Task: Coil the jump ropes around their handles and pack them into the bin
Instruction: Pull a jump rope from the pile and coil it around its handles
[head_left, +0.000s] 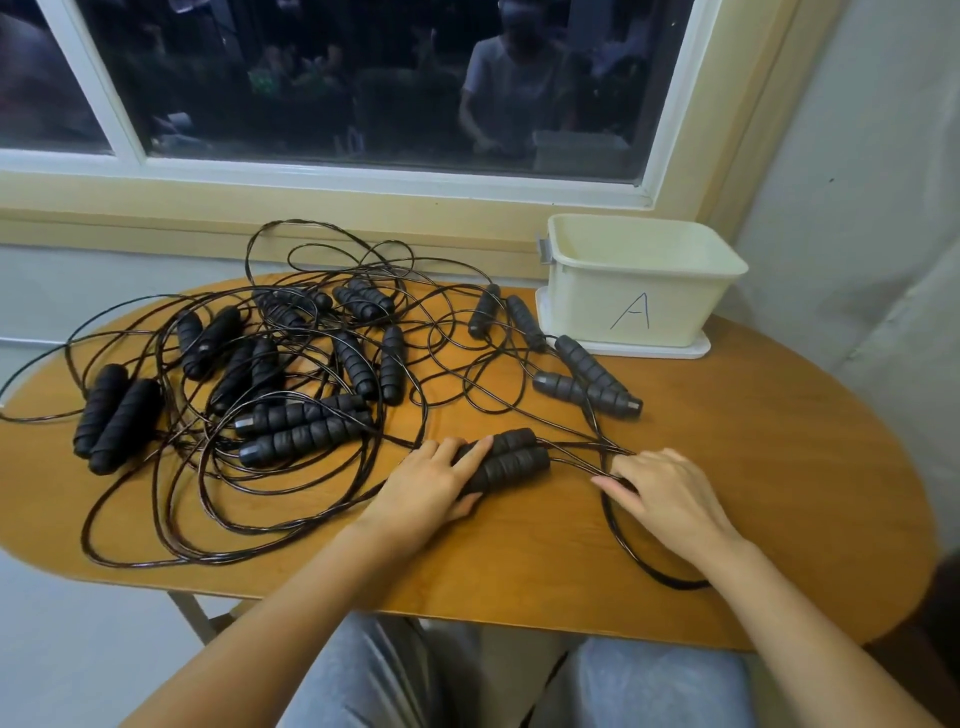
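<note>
On the table (727, 493), your left hand (431, 483) gripped two handles (506, 460); your right hand (670, 493) pinched their rope (576, 457). Behind, the bin (639, 283) looked empty.

Handwritten letter "A" on front wall of cream bin (597, 306).

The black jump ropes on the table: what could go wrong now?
The thin black cords cross many foam handles, so pulling the pair under the left hand may drag others. The loop by the right hand overhangs the wooden table and may snag.
</note>
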